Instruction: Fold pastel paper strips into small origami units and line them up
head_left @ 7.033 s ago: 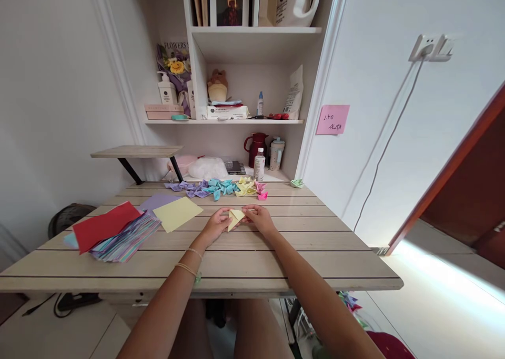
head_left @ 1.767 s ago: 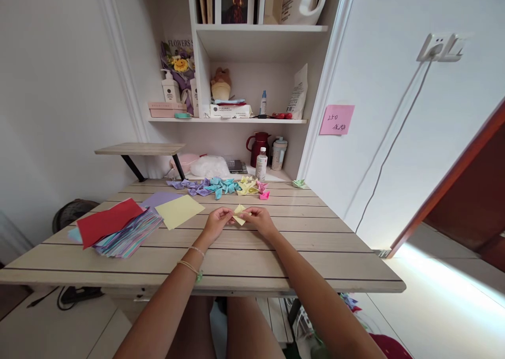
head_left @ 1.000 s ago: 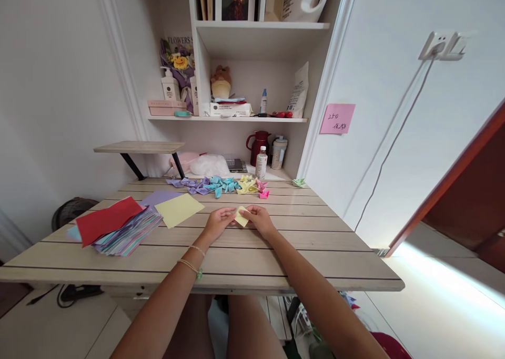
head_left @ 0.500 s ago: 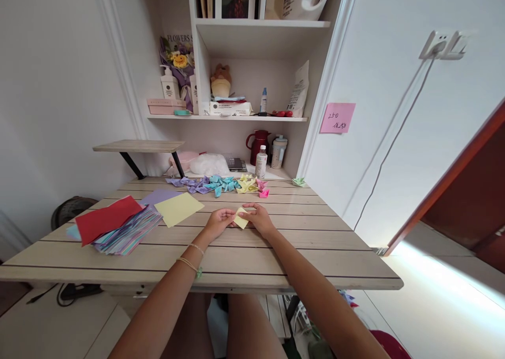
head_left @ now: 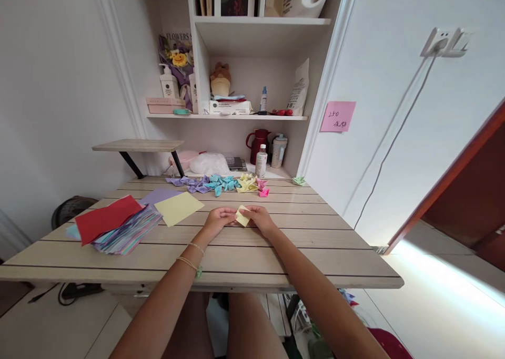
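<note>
A small folded piece of pale yellow paper (head_left: 242, 217) is between my two hands, just above the middle of the desk. My left hand (head_left: 219, 219) grips its left edge with the fingertips. My right hand (head_left: 259, 218) pinches it from the right, thumb lying over its face. Behind the hands runs a row of folded paper figures: purple ones (head_left: 199, 184), blue ones (head_left: 221, 183), yellow ones (head_left: 247, 183) and pink ones (head_left: 262, 187). A green one (head_left: 299, 181) sits apart, farther right.
Left on the wooden desk (head_left: 315, 254) lies a stack of coloured paper (head_left: 128, 233) with a red sheet (head_left: 106, 218) on top. A flat yellow sheet (head_left: 179, 208) overlaps a purple sheet (head_left: 158, 195). A clear bottle (head_left: 261, 162) and a dark red jug (head_left: 258, 144) stand at the back.
The folded yellow paper has turned slightly and shifted a little to the right. My right fingers have drawn in closer around its upper edge.
</note>
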Available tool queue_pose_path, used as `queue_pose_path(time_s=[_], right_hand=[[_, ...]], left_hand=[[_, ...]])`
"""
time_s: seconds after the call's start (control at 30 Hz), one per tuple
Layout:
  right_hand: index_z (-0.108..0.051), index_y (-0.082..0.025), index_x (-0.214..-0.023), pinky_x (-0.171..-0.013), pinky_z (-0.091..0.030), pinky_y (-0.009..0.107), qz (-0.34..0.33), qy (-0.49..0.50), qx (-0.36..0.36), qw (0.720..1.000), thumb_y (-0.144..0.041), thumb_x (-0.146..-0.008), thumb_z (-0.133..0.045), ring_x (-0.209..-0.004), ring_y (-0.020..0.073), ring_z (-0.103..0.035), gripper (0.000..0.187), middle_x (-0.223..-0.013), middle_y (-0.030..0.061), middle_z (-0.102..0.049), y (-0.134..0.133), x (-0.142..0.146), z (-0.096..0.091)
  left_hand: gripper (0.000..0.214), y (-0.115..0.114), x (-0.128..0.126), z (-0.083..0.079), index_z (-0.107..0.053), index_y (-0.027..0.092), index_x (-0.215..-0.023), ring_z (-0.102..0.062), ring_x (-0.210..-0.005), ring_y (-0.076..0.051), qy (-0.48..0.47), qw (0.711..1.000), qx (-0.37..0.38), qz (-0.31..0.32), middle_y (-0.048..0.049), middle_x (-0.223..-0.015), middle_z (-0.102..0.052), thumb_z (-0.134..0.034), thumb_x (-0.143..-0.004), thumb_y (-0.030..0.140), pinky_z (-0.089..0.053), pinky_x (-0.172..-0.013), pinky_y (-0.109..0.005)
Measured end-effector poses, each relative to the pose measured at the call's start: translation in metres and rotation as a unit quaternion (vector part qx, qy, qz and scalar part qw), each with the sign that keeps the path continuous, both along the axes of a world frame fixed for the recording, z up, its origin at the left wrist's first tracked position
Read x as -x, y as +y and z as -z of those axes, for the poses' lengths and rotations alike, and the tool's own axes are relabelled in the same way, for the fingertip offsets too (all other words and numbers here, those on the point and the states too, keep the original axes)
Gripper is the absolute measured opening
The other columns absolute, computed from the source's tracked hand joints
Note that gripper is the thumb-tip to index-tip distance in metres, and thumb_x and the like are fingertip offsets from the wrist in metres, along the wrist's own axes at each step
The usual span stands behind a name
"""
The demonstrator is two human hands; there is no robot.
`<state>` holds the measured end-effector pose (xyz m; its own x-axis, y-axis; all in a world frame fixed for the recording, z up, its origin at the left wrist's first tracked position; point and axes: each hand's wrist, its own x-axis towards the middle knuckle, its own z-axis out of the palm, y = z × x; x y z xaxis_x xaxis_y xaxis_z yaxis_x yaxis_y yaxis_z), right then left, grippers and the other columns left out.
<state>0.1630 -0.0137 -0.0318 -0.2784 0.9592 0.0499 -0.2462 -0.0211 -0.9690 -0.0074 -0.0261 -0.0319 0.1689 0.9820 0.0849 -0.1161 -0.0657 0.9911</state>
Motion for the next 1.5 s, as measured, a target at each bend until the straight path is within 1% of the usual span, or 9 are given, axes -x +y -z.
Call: queue_pose_path(time_s=[0.17,0.33,0.5,0.7,0.93,1.07,1.2,1.3,1.5], right_hand=[[-0.068,-0.015,-0.072,-0.058,-0.044,0.025,0.029,0.002,-0.022,0.999,-0.04,-0.053,-0.075,-0.059,0.014,-0.059,0.032,-0.066,0.0021,-0.067,-0.001,0.0,-0.003],[-0.067,-0.014,-0.068,-0.058,-0.045,0.026,0.006,0.01,0.014,1.0,-0.036,-0.052,-0.076,-0.058,0.0141,-0.059,0.029,-0.066,0.0037,-0.067,0.0,0.001,-0.002],[-0.068,-0.014,-0.071,-0.061,-0.047,0.027,-0.002,0.008,0.02,1.0,-0.034,-0.052,-0.077,-0.061,0.0148,-0.06,0.029,-0.069,0.004,-0.067,0.002,0.0,-0.001],[-0.069,-0.014,-0.077,-0.065,-0.046,0.028,-0.026,-0.002,-0.015,1.0,-0.036,-0.053,-0.076,-0.066,0.0153,-0.06,0.033,-0.074,0.0043,-0.068,0.002,-0.003,0.002],[-0.067,-0.015,-0.071,-0.059,-0.043,0.027,-0.009,-0.04,-0.038,0.998,-0.037,-0.05,-0.076,-0.058,0.0133,-0.056,0.032,-0.064,0.0005,-0.063,0.005,0.0,0.006],[-0.066,-0.015,-0.073,-0.058,-0.041,0.025,-0.021,-0.045,-0.048,0.998,-0.04,-0.053,-0.074,-0.058,0.0122,-0.053,0.033,-0.063,-0.0001,-0.061,0.006,0.002,0.007],[-0.065,-0.015,-0.069,-0.055,-0.037,0.023,-0.005,-0.074,-0.095,0.993,-0.043,-0.055,-0.072,-0.056,0.0109,-0.05,0.032,-0.062,-0.0005,-0.061,0.007,0.003,0.007],[-0.066,-0.014,-0.067,-0.053,-0.036,0.023,0.014,-0.089,-0.113,0.989,-0.045,-0.055,-0.071,-0.054,0.0109,-0.048,0.034,-0.059,-0.0005,-0.059,0.006,0.002,0.006],[-0.066,-0.014,-0.066,-0.054,-0.038,0.024,0.021,-0.071,-0.102,0.992,-0.047,-0.055,-0.071,-0.055,0.0113,-0.049,0.035,-0.06,0.0007,-0.061,0.003,0.0,0.002]], left_hand=[[0.031,-0.001,-0.001,-0.001,-0.065,0.01,-0.075,-0.065,-0.065,-0.016,0.014,1.0,0.005,-0.001,-0.009,-0.072,-0.069,-0.074,-0.059,0.035,-0.05,-0.06,-0.024],[0.027,0.0,-0.001,0.001,-0.066,0.01,-0.07,-0.062,-0.061,-0.012,0.024,1.0,-0.012,0.004,-0.0064,-0.069,-0.069,-0.074,-0.058,0.033,-0.049,-0.061,-0.023],[0.024,0.001,0.0,0.003,-0.066,0.011,-0.066,-0.06,-0.058,-0.011,0.016,1.0,-0.025,-0.011,-0.004,-0.064,-0.067,-0.076,-0.055,0.03,-0.049,-0.063,-0.024],[0.023,0.001,0.0,0.003,-0.064,0.012,-0.063,-0.059,-0.058,-0.012,0.033,0.999,-0.035,-0.012,-0.0036,-0.062,-0.066,-0.073,-0.058,0.032,-0.048,-0.063,-0.024],[0.029,0.004,-0.003,0.006,-0.066,0.012,-0.073,-0.06,-0.061,-0.013,0.09,0.994,-0.052,0.021,-0.0053,-0.07,-0.067,-0.068,-0.063,0.039,-0.047,-0.061,-0.024],[0.029,0.004,-0.001,0.007,-0.066,0.012,-0.071,-0.059,-0.062,-0.013,0.102,0.992,-0.071,0.032,-0.0046,-0.068,-0.066,-0.067,-0.064,0.04,-0.046,-0.061,-0.024],[0.029,0.003,-0.001,0.007,-0.065,0.011,-0.066,-0.057,-0.058,-0.012,0.108,0.99,-0.084,0.033,-0.0038,-0.063,-0.065,-0.069,-0.062,0.04,-0.046,-0.059,-0.023],[0.031,0.002,-0.002,0.006,-0.067,0.011,-0.071,-0.059,-0.06,-0.014,0.093,0.993,-0.072,0.033,-0.0054,-0.067,-0.066,-0.068,-0.062,0.041,-0.048,-0.061,-0.025],[0.033,0.002,-0.003,0.004,-0.068,0.011,-0.072,-0.062,-0.063,-0.016,0.032,0.998,-0.022,0.04,-0.0068,-0.07,-0.068,-0.07,-0.061,0.041,-0.05,-0.068,-0.03]])
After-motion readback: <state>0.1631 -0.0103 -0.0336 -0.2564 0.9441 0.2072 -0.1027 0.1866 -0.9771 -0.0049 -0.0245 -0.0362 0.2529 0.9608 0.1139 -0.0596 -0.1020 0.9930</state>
